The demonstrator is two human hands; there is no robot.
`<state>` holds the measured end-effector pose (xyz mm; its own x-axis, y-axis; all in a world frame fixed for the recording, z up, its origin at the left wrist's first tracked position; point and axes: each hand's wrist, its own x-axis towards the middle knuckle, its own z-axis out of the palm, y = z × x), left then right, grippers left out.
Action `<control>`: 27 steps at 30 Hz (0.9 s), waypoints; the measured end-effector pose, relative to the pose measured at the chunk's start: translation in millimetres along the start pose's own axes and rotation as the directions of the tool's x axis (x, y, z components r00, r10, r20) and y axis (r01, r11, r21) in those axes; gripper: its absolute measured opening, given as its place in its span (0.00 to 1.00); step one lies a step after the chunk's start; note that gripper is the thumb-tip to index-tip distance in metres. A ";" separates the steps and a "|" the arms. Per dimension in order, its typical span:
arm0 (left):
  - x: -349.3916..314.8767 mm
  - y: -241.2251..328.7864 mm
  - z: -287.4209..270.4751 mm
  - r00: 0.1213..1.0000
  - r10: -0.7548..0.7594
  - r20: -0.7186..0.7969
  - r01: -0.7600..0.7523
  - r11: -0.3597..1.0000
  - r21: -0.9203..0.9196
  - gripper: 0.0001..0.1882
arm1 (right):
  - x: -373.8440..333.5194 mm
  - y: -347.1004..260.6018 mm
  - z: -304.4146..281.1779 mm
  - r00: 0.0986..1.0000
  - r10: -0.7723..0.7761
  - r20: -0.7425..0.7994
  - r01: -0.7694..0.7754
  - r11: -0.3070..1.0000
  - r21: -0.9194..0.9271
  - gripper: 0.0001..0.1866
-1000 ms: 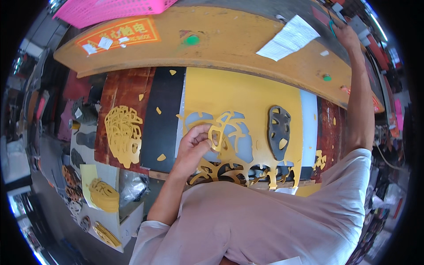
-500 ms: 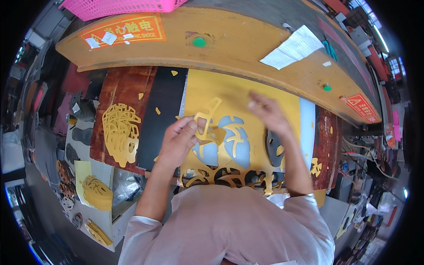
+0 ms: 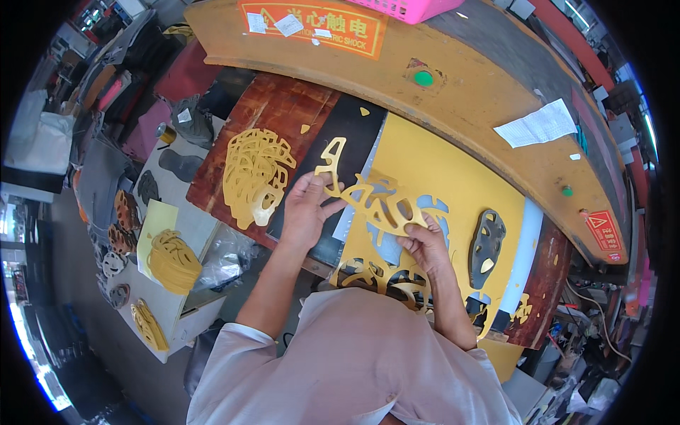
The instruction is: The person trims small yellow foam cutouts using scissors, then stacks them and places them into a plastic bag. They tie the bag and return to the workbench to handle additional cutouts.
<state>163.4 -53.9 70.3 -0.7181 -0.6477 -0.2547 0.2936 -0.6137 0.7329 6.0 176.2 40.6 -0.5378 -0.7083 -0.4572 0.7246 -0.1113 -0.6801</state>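
A thin yellow sole-shaped cutout [image 3: 379, 210] with several holes stretches between my hands, over the near part of the yellow sheet. My left hand [image 3: 306, 209] pinches it near its narrow end, which sticks up above the fingers. At the wider end, the thumb and fingers of my right hand [image 3: 427, 244] are closed on its edge. Beneath, the yellow sheet [image 3: 460, 170] has sole-shaped openings that show a pale layer. A dark cutting die [image 3: 485, 248] rests on the sheet to the right of my right hand, with a small yellow scrap on it.
Matching yellow cutouts lie in a pile [image 3: 248, 173] on the red-brown board at left. A yellow-orange machine beam [image 3: 453, 92] with green buttons crosses the far side. More yellow cutouts form a stack [image 3: 173, 262] on the side table. Sheet offcuts [image 3: 375, 276] lie close to my body.
My right hand has come back from the far side of the sheet and taken the cutout's wider end. My left hand still holds the cutout. The view has swung left.
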 end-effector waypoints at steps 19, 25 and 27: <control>-14.0 30.3 -59.1 0.993 0.043 -0.107 -0.050 0.997 -0.062 0.17 | -5.3 76.0 65.3 0.991 0.061 0.119 -0.020 0.948 -0.318 0.10; -40.0 -18.7 -63.7 0.978 -0.206 -0.030 0.208 0.971 0.120 0.28 | -2.3 88.3 63.2 0.995 0.058 0.077 -0.025 0.925 -0.380 0.10; -44.3 -31.6 -68.6 0.977 -0.202 -0.070 0.214 0.935 0.284 0.17 | -4.7 90.0 62.3 0.997 0.054 0.052 -0.030 0.922 -0.386 0.10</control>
<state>229.3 -36.7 15.1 -0.7165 -0.5403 -0.4413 -0.0583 -0.5839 0.8097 100.6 126.1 17.3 -0.4750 -0.7485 -0.4627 0.5175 0.1877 -0.8348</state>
